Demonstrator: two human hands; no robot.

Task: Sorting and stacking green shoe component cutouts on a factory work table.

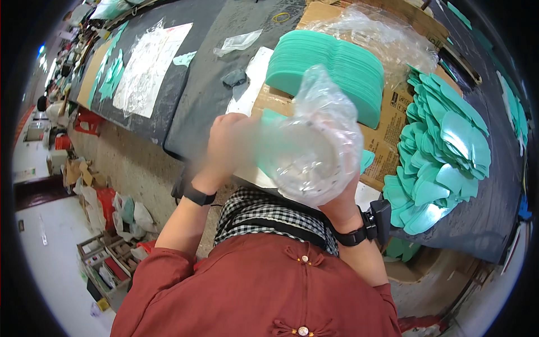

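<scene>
A clear, crinkled plastic bag is in front of me, puffed out over the table edge. My right hand grips it from below and the right side; its fingers are mostly hidden behind the film. At the bag's left side is my left hand, smeared by motion, so its fingers cannot be made out. Between that hand and the bag shows a blurred green piece; whether the hand holds it I cannot tell. Just beyond the bag stands a neat row of stacked green foam sheets with rounded ends.
To the right lies a loose heap of green foam pieces. Flattened cardboard covers part of the dark table. More clear plastic film lies behind the stack. On the left are a white sheet with plastic and green scraps.
</scene>
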